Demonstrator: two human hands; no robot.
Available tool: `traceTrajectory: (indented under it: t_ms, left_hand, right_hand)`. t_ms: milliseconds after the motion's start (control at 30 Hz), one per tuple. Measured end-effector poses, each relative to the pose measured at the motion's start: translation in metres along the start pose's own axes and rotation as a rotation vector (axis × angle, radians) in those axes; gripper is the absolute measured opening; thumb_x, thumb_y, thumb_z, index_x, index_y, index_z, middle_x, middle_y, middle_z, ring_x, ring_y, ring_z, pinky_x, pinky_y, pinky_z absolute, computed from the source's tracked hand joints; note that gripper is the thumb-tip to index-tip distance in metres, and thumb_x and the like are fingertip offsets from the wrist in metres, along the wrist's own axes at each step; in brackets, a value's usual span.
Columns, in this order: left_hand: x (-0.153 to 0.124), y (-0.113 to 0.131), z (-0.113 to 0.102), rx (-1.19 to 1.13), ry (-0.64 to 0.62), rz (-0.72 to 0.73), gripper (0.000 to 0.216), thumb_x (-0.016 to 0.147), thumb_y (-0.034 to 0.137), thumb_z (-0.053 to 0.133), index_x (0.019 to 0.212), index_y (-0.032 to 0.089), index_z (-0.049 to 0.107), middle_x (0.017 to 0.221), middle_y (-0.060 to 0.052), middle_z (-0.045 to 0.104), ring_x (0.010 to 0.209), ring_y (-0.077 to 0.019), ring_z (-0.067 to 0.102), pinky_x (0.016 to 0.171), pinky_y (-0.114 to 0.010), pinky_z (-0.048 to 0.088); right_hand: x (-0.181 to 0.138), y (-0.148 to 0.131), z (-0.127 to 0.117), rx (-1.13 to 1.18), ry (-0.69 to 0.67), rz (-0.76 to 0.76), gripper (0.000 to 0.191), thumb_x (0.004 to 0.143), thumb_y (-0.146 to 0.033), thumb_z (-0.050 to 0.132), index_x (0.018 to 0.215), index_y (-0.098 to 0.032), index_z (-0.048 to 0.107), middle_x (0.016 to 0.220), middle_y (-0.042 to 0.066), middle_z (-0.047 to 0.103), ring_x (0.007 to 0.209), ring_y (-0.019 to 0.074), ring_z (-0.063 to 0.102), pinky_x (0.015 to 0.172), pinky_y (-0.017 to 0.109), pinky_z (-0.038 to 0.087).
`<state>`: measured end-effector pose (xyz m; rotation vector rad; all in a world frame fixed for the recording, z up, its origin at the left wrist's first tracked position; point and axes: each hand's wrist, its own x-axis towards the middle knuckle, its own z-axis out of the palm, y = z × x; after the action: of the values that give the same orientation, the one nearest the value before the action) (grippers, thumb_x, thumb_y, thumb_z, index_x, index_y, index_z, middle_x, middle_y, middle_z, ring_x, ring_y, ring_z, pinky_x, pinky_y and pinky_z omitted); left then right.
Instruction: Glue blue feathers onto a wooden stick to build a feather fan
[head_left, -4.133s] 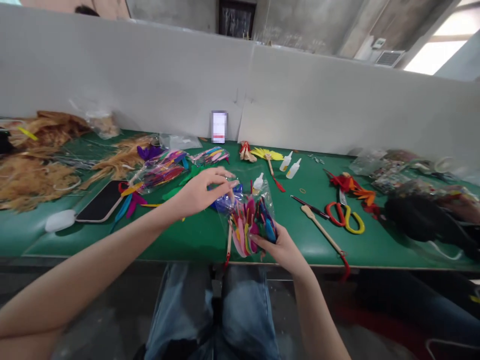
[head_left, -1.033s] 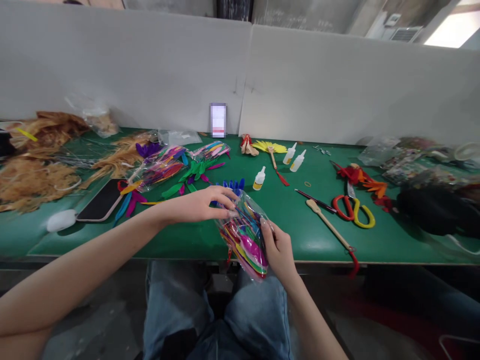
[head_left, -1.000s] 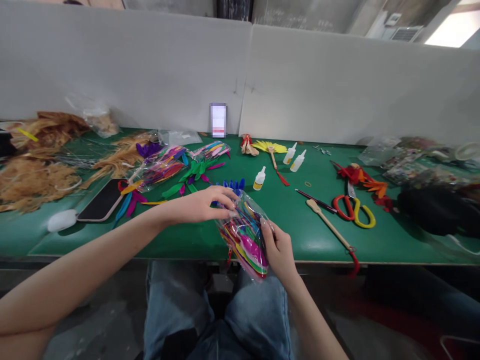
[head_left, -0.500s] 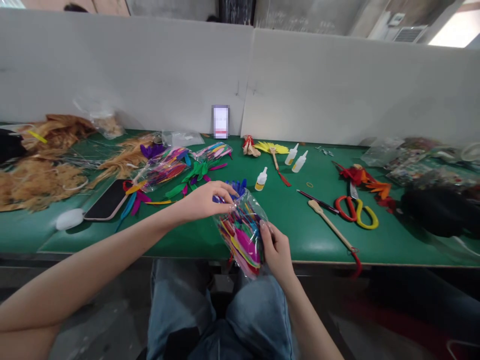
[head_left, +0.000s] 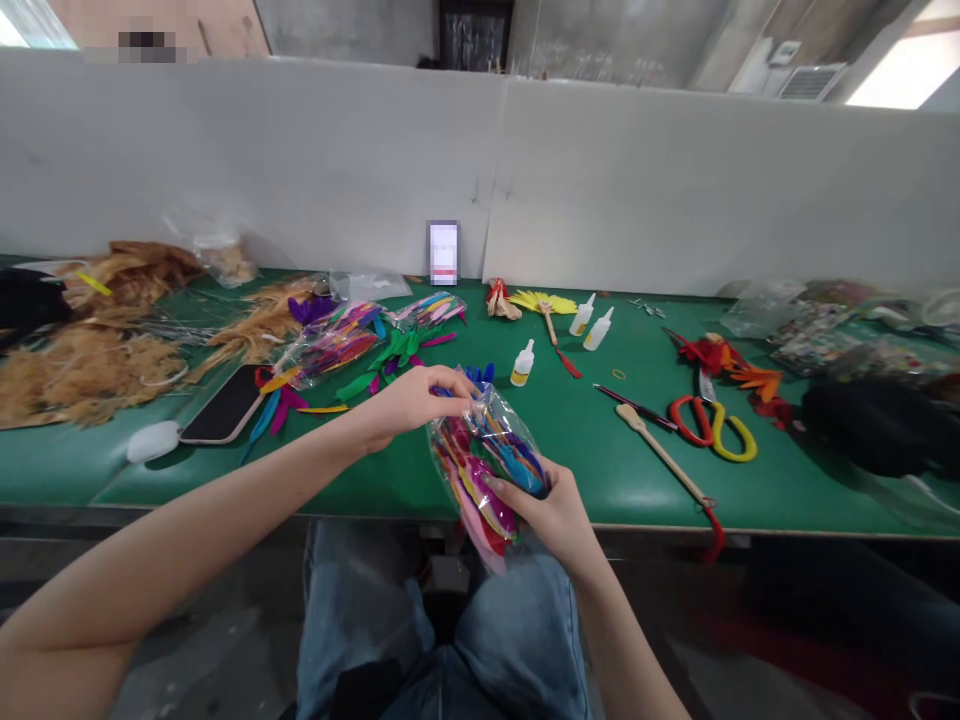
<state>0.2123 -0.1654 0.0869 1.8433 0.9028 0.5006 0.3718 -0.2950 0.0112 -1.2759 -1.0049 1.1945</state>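
Observation:
A clear plastic bag of colourful feathers (head_left: pixel 480 480) is held between both hands over the table's front edge. My left hand (head_left: pixel 429 402) is closed on the bag's upper end, its fingertips partly hidden. On the right side, my right hand (head_left: pixel 544 500) grips the bag with the thumb across its front. Blue feathers (head_left: pixel 480 375) stick up beyond the bag's top end. Just past it stands a small glue bottle (head_left: pixel 523 364). Loose green feathers (head_left: pixel 397 348) lie left of my left hand.
Red-and-yellow scissors (head_left: pixel 712 425), a pen (head_left: pixel 634 406) and a wooden stick (head_left: pixel 664 452) with a red tassel lie to the right. Two more glue bottles (head_left: pixel 598 328) stand behind. A phone (head_left: pixel 223 404) and tan fibres (head_left: pixel 82 370) are on the left. A white partition (head_left: pixel 337 170) closes the back.
My right thumb has moved across the bag's front, and the bag has turned, showing more blue feathers on its right side. My left hand stays at its upper end. The camera view has shifted slightly.

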Motion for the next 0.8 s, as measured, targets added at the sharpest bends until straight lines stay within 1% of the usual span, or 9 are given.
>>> traceTrajectory:
  t_ms: [100, 300, 400, 500, 600, 700, 800]
  left_hand:
    - [-0.001, 0.006, 0.002, 0.031, 0.076, 0.05, 0.015, 0.069, 0.034, 0.067, 0.061, 0.02, 0.068, 0.098, -0.005, 0.066, 0.094, -0.023, 0.06, 0.087, -0.037, 0.043]
    - [-0.003, 0.014, 0.005, 0.072, 0.183, 0.143, 0.018, 0.072, 0.035, 0.067, 0.062, 0.02, 0.067, 0.096, -0.006, 0.066, 0.09, -0.0219, 0.061, 0.086, -0.038, 0.044]
    - [-0.001, 0.017, 0.003, 0.055, 0.245, 0.183, 0.02, 0.074, 0.037, 0.067, 0.065, 0.019, 0.067, 0.099, -0.006, 0.066, 0.09, -0.0215, 0.06, 0.083, -0.037, 0.045]
    - [0.004, 0.018, -0.004, -0.053, 0.289, 0.185, 0.021, 0.078, 0.039, 0.065, 0.07, 0.019, 0.068, 0.094, -0.007, 0.068, 0.09, -0.022, 0.061, 0.081, -0.037, 0.045]
    - [0.008, 0.017, -0.013, -0.153, 0.347, 0.19, 0.019, 0.078, 0.036, 0.066, 0.071, 0.019, 0.069, 0.085, -0.006, 0.069, 0.091, -0.0216, 0.061, 0.086, -0.037, 0.044]
    - [0.009, 0.013, -0.023, -0.249, 0.479, 0.21, 0.017, 0.077, 0.036, 0.07, 0.072, 0.019, 0.069, 0.083, -0.004, 0.068, 0.09, -0.0187, 0.061, 0.086, -0.033, 0.044]
    - [0.003, 0.01, -0.031, -0.364, 0.609, 0.236, 0.019, 0.073, 0.039, 0.073, 0.073, 0.021, 0.069, 0.079, -0.002, 0.066, 0.08, -0.0148, 0.06, 0.078, -0.028, 0.046]
  right_hand:
    - [0.001, 0.003, -0.001, 0.036, 0.004, -0.014, 0.026, 0.064, -0.032, 0.079, 0.082, -0.016, 0.07, 0.074, 0.002, 0.07, 0.062, 0.0142, 0.059, 0.061, 0.025, 0.05]
    - [0.001, 0.005, -0.001, 0.077, 0.03, -0.007, 0.024, 0.06, -0.03, 0.082, 0.074, -0.016, 0.069, 0.065, -0.001, 0.065, 0.055, 0.0102, 0.052, 0.052, 0.02, 0.044]
    - [-0.001, 0.009, -0.002, 0.12, 0.022, 0.004, 0.025, 0.061, -0.03, 0.081, 0.079, -0.016, 0.07, 0.07, 0.0, 0.067, 0.059, 0.011, 0.055, 0.057, 0.021, 0.047]
    - [-0.002, 0.015, -0.005, 0.137, 0.013, 0.001, 0.025, 0.063, -0.033, 0.08, 0.08, -0.017, 0.071, 0.072, 0.001, 0.068, 0.061, 0.0124, 0.056, 0.061, 0.023, 0.048]
    - [-0.004, 0.02, -0.011, 0.109, 0.036, 0.001, 0.026, 0.064, -0.037, 0.079, 0.078, -0.016, 0.07, 0.068, 0.001, 0.066, 0.057, 0.012, 0.054, 0.056, 0.023, 0.047]
    - [-0.005, 0.026, -0.018, 0.089, 0.094, 0.049, 0.03, 0.063, -0.041, 0.079, 0.078, -0.016, 0.07, 0.063, 0.0, 0.063, 0.051, 0.0103, 0.049, 0.049, 0.022, 0.044]
    - [-0.002, 0.029, -0.022, 0.072, 0.175, 0.115, 0.033, 0.063, -0.044, 0.079, 0.075, -0.015, 0.068, 0.057, -0.002, 0.058, 0.046, 0.008, 0.043, 0.042, 0.02, 0.038]
